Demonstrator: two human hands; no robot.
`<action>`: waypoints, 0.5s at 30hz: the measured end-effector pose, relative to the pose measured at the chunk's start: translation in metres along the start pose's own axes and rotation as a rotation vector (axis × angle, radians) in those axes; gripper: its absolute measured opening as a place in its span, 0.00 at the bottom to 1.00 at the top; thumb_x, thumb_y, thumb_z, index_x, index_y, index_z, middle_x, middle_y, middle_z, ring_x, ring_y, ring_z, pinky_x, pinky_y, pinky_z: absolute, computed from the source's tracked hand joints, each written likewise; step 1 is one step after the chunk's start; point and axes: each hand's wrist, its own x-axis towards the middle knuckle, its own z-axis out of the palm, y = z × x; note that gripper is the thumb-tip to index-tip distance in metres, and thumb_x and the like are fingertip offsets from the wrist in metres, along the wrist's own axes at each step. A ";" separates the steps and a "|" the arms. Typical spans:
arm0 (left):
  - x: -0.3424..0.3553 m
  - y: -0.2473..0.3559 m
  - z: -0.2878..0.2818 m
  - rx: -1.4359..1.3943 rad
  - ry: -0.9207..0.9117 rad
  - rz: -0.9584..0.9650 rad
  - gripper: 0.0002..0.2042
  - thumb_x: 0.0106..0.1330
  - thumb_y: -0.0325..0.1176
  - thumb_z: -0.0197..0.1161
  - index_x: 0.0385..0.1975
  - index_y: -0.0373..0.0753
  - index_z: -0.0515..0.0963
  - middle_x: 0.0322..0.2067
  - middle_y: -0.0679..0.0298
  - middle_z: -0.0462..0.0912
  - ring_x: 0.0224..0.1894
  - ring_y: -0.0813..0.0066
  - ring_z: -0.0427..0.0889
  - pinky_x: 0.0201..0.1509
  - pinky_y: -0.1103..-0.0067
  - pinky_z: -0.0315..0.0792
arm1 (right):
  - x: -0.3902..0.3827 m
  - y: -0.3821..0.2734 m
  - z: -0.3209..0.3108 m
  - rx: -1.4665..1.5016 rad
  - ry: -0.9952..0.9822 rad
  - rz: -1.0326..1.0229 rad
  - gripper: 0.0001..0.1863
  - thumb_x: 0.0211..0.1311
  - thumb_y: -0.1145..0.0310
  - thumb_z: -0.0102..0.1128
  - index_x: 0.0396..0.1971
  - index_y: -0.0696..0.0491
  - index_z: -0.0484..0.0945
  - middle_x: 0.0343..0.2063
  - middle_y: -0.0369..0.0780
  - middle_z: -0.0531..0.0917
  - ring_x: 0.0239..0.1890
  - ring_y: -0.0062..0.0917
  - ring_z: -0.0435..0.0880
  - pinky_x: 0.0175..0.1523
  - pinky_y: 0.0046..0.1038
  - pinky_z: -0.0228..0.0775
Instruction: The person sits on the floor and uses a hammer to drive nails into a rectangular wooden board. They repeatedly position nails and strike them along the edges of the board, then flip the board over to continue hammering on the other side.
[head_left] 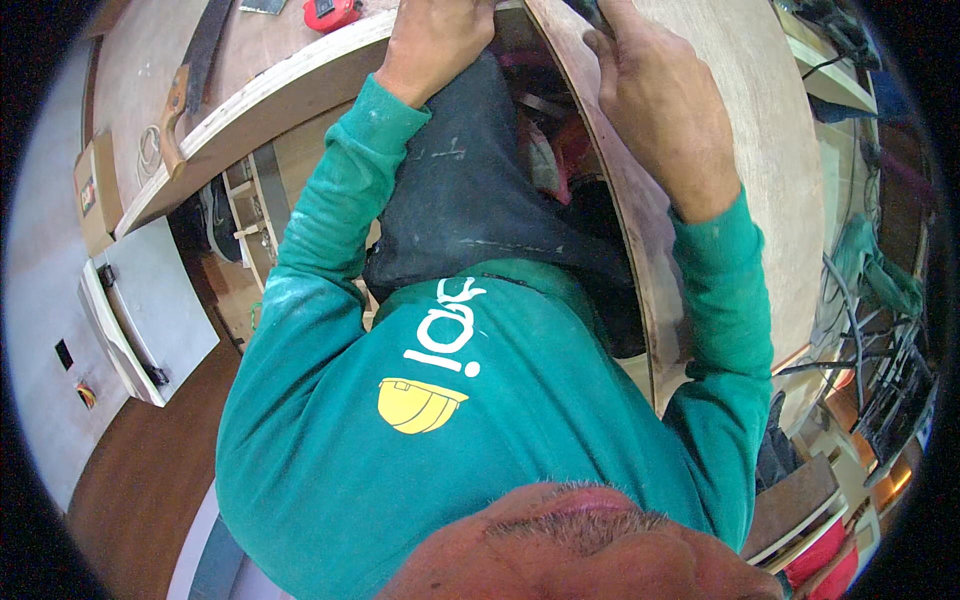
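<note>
My left hand (437, 48) is at the top edge, above the pale plywood edge (262, 105) of a work surface; its fingers run out of view. My right hand (668, 115) lies over a large, light wooden panel (775, 165), its fingers curled and its thumb toward the top edge. A dark object (588, 8) shows at its fingertips, mostly cut off, so its kind is unclear. Between my arms, my dark trousers (450, 170) are in the gap beside the panel.
A handsaw (176, 120) with a wooden handle and a red tape measure (330, 13) lie on the left surface. Near its corner are a cardboard box (95, 195) and a white cabinet-like piece (165, 310). Tangled black cables (900, 385) and a green cloth (875, 270) are at right.
</note>
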 end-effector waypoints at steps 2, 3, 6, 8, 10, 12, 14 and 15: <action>-0.001 -0.002 0.001 0.021 0.006 -0.002 0.02 0.66 0.23 0.62 0.34 0.32 0.79 0.32 0.50 0.77 0.37 0.47 0.80 0.43 0.63 0.74 | 0.000 0.000 -0.002 -0.198 -0.224 0.131 0.19 0.70 0.74 0.57 0.59 0.60 0.75 0.41 0.58 0.84 0.42 0.55 0.84 0.47 0.46 0.76; -0.003 -0.001 0.001 0.031 0.010 -0.007 0.02 0.66 0.23 0.62 0.34 0.32 0.79 0.32 0.50 0.77 0.37 0.47 0.80 0.43 0.63 0.74 | -0.004 0.001 -0.001 -0.142 -0.131 0.104 0.17 0.69 0.72 0.60 0.56 0.59 0.76 0.36 0.56 0.83 0.38 0.51 0.84 0.43 0.43 0.76; 0.001 0.003 -0.002 -0.014 -0.035 -0.051 0.03 0.66 0.23 0.61 0.36 0.32 0.80 0.33 0.50 0.79 0.38 0.48 0.82 0.44 0.65 0.75 | -0.027 0.008 -0.004 -0.033 0.045 0.083 0.15 0.68 0.68 0.67 0.50 0.57 0.77 0.27 0.50 0.82 0.29 0.44 0.84 0.36 0.39 0.74; -0.001 -0.004 -0.005 -0.057 -0.002 -0.114 0.04 0.68 0.24 0.60 0.38 0.32 0.80 0.35 0.50 0.81 0.39 0.50 0.83 0.45 0.66 0.75 | -0.041 0.002 -0.011 -0.044 0.009 0.137 0.19 0.66 0.67 0.70 0.52 0.57 0.76 0.27 0.49 0.82 0.30 0.45 0.84 0.36 0.41 0.74; 0.005 -0.008 -0.006 -0.076 0.024 -0.163 0.05 0.69 0.25 0.59 0.39 0.32 0.80 0.36 0.49 0.82 0.41 0.52 0.83 0.46 0.66 0.76 | -0.065 -0.003 -0.011 -0.051 -0.058 0.144 0.23 0.63 0.63 0.73 0.52 0.56 0.75 0.34 0.49 0.82 0.36 0.47 0.85 0.40 0.44 0.76; 0.015 -0.013 -0.009 -0.059 0.046 -0.217 0.06 0.71 0.27 0.58 0.39 0.31 0.79 0.37 0.48 0.83 0.42 0.53 0.84 0.47 0.65 0.76 | -0.090 -0.001 -0.002 -0.060 -0.107 0.193 0.22 0.63 0.62 0.71 0.51 0.55 0.73 0.39 0.51 0.82 0.40 0.50 0.84 0.42 0.47 0.78; 0.026 -0.035 -0.010 -0.049 0.127 -0.211 0.07 0.72 0.30 0.58 0.40 0.33 0.80 0.35 0.52 0.83 0.41 0.61 0.82 0.46 0.66 0.75 | -0.104 0.000 0.001 -0.098 -0.186 0.253 0.22 0.62 0.63 0.71 0.51 0.54 0.72 0.39 0.50 0.81 0.40 0.49 0.84 0.42 0.47 0.78; 0.035 -0.057 -0.013 -0.039 0.146 -0.225 0.08 0.72 0.30 0.58 0.40 0.33 0.80 0.35 0.54 0.83 0.40 0.63 0.82 0.45 0.68 0.75 | -0.106 0.002 0.004 -0.101 -0.221 0.273 0.22 0.62 0.64 0.70 0.51 0.54 0.72 0.39 0.50 0.81 0.40 0.49 0.84 0.42 0.47 0.79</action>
